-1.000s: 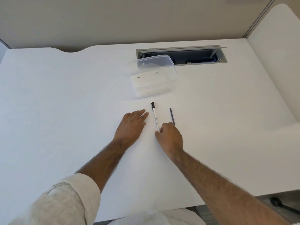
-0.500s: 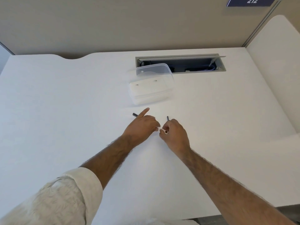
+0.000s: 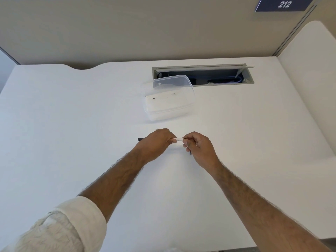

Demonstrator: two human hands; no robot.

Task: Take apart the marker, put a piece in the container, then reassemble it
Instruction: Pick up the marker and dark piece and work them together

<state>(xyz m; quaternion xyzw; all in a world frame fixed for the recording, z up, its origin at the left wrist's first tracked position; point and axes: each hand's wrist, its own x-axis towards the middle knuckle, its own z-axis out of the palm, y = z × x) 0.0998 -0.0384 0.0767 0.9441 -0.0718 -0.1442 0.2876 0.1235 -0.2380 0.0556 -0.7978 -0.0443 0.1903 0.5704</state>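
Note:
A white marker [image 3: 179, 139] with a black end [image 3: 140, 139] is held level above the white desk [image 3: 72, 124]. My left hand [image 3: 156, 140] grips its left part, and the black end sticks out past that hand. My right hand [image 3: 198, 145] pinches the marker's right end. A thin dark rod [image 3: 190, 152] pokes out below the right hand's fingers; whether that hand holds it or it lies on the desk I cannot tell. The clear plastic container [image 3: 169, 104] stands just beyond the hands, its lid [image 3: 171, 81] propped behind it.
An open grey cable tray [image 3: 203, 74] is sunk into the desk behind the container. A beige partition wall rises at the desk's far edge, with a sign reading 212 [image 3: 283, 4]. A second white desk [image 3: 312, 73] adjoins on the right.
The marker lay on the desk a second ago with the dark rod beside it. Both hands have taken hold of it, lifted it and turned it level between them.

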